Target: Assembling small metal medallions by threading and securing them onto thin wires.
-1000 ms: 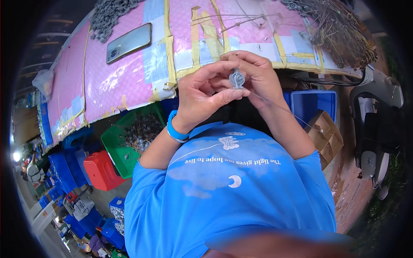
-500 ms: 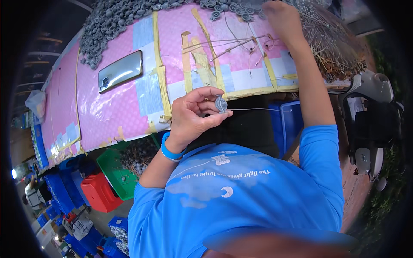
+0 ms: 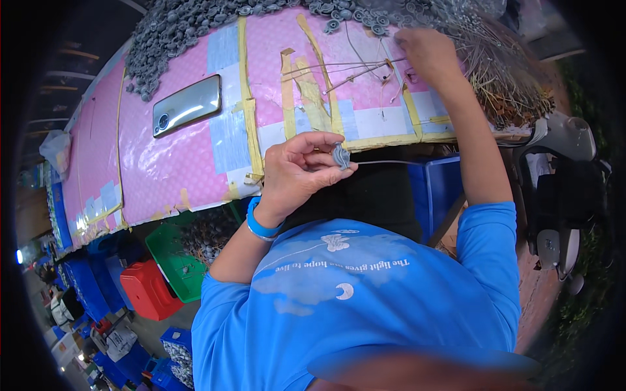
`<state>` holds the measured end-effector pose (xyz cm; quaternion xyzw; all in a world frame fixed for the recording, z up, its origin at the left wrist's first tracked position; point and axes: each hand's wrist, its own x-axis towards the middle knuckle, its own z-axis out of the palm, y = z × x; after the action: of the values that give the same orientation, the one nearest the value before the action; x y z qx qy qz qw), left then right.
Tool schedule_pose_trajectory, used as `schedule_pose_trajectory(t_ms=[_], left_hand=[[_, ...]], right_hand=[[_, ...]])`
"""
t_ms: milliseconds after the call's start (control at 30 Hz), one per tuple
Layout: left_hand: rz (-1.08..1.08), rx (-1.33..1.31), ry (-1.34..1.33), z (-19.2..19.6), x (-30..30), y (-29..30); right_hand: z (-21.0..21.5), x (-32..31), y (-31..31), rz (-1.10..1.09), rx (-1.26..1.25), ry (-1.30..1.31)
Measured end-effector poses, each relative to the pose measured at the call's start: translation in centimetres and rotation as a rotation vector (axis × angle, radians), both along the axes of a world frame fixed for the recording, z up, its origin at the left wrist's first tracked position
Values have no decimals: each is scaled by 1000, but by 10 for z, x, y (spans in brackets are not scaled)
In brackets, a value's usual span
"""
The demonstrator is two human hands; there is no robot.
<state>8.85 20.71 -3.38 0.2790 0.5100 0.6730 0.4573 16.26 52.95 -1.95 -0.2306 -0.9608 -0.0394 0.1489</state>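
Right now your left hand (image 3: 297, 173) pinches a small grey round part (image 3: 341, 156) between thumb and fingertips, just off the near edge of the pink table (image 3: 169, 163), with a thin wire (image 3: 385, 162) running right from the part. Your right hand (image 3: 424, 55) reaches across to the table's far side, fingers closed down among the pile of thin wires (image 3: 508, 78) (what it grips, you cannot tell). Grey parts (image 3: 182, 23) crowd the far edge; a silver phone (image 3: 187, 105) lies left of centre. Open pink surface remains between the phone and the near edge.
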Motion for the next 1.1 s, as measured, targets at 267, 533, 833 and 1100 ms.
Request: schedule_pose_trajectory(t_ms=[267,533,833,1100], left_hand=[[189,63,223,6,0,-12],[198,88,326,18,8,-20],[178,23,417,24,19,-29],[229,-45,577,28,25,-33]], right_hand=[[29,32,-139,212,-847,474],[23,63,-198,387,-1212,563],[18,76,-210,357,-1306,577],[23,80,-211,458,-1090,532]])
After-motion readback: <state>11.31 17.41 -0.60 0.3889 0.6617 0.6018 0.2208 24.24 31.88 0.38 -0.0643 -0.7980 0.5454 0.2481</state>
